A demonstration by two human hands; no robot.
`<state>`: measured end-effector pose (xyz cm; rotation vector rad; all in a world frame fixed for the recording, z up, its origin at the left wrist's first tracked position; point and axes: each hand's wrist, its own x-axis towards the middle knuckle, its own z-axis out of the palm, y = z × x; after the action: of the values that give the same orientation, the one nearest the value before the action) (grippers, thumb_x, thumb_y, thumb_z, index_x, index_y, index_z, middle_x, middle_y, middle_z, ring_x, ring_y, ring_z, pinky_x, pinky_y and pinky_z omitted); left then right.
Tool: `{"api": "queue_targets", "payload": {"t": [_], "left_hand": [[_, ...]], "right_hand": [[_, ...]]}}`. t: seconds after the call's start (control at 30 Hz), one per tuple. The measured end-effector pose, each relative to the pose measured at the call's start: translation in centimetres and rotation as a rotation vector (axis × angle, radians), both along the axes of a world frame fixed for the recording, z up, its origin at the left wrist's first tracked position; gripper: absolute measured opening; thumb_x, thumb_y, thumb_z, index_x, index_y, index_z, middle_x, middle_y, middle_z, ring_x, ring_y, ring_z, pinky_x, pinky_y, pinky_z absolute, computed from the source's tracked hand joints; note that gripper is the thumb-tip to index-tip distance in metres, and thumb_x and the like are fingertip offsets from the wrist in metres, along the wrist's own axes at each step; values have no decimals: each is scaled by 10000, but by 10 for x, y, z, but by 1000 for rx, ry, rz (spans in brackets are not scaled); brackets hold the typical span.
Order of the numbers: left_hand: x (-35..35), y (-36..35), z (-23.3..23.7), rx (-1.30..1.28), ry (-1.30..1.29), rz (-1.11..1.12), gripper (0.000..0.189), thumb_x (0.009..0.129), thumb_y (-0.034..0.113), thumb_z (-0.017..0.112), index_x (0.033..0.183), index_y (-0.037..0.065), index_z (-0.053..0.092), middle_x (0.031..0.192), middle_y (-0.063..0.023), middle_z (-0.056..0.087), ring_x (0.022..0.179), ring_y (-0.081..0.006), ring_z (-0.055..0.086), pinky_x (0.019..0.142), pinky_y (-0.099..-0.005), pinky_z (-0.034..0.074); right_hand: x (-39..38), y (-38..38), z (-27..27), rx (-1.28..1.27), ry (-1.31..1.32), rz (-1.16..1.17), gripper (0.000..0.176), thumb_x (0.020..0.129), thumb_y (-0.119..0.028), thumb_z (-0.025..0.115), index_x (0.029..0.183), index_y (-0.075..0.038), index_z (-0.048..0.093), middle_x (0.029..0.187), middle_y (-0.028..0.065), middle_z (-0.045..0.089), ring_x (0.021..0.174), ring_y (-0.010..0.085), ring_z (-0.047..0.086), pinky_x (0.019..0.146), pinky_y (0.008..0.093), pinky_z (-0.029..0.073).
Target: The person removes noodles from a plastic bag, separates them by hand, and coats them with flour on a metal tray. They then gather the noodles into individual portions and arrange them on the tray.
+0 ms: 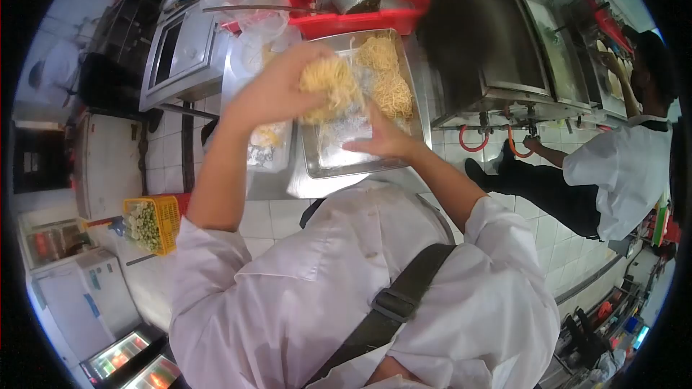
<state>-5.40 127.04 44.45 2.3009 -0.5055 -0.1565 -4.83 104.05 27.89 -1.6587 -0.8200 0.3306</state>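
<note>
A bundle of yellow noodles [330, 88] is in my left hand [277, 90], whose fingers wrap round its left side above a metal tray [346, 171]. My right hand [389, 137] is over the tray's middle, close to the bundle's lower right, with thumb and fingers apart and nothing between them. Two more noodle bundles lie along the tray's right side, an upper one [378, 52] and a lower one [393, 95]. White powder [342, 145] covers part of the tray's bottom. Left of the tray, a second pan [270, 157] holds some pale pieces, partly behind my left arm.
A red crate [331, 27] with metal containers stands beyond the tray. Steel cabinets flank the counter, one at left [184, 50], one at right [504, 36]. A yellow basket of vegetables [167, 223] is at lower left. Another person [620, 173] works at far right.
</note>
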Motion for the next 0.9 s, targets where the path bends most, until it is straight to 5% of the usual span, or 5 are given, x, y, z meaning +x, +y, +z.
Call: {"api": "queue_targets", "payload": {"t": [0.17, 0.27, 0.47, 0.67, 0.9], "left_hand": [[-47, -27, -128, -35, -9, 86, 560, 711, 10, 689, 1257, 45, 572, 1121, -149, 623, 1069, -340, 612, 951, -390, 476], [-63, -30, -154, 64, 191, 33, 460, 714, -7, 691, 1170, 37, 642, 977, -181, 650, 979, -360, 636, 883, -414, 495], [-98, -21, -52, 151, 214, 364, 327, 747, 74, 683, 1071, 36, 673, 965, -208, 632, 923, -366, 617, 830, -395, 502], [-74, -35, -189, 26, -172, 106, 248, 776, 93, 718, 985, 29, 600, 973, -186, 576, 1019, -348, 587, 870, -422, 469], [-76, -46, -99, 186, -227, 246, 316, 723, 61, 690, 1025, 95, 603, 977, -150, 582, 937, -387, 587, 814, -470, 502]], "right_hand": [[-17, 9, -12, 458, 768, 74, 835, 794, -186, 793, 1482, -78, 334, 1226, 160, 592, 1046, 266, 620, 840, 374, 539], [-15, 2, -27, -331, 126, -92, 245, 840, -131, 733, 1018, 2, 630, 898, 185, 671, 864, 271, 670, 766, 369, 514], [-9, -31, -8, -339, -44, -63, 281, 847, -169, 723, 1076, -32, 636, 945, 192, 674, 904, 357, 658, 819, 429, 508], [-18, -17, -25, -498, -366, -111, 365, 761, -151, 762, 1113, -109, 677, 1144, 194, 627, 1017, 387, 602, 907, 414, 497], [-21, -1, 36, -221, -531, -170, 290, 663, -78, 752, 943, -104, 678, 1078, 175, 573, 1049, 376, 539, 932, 447, 432]]}}
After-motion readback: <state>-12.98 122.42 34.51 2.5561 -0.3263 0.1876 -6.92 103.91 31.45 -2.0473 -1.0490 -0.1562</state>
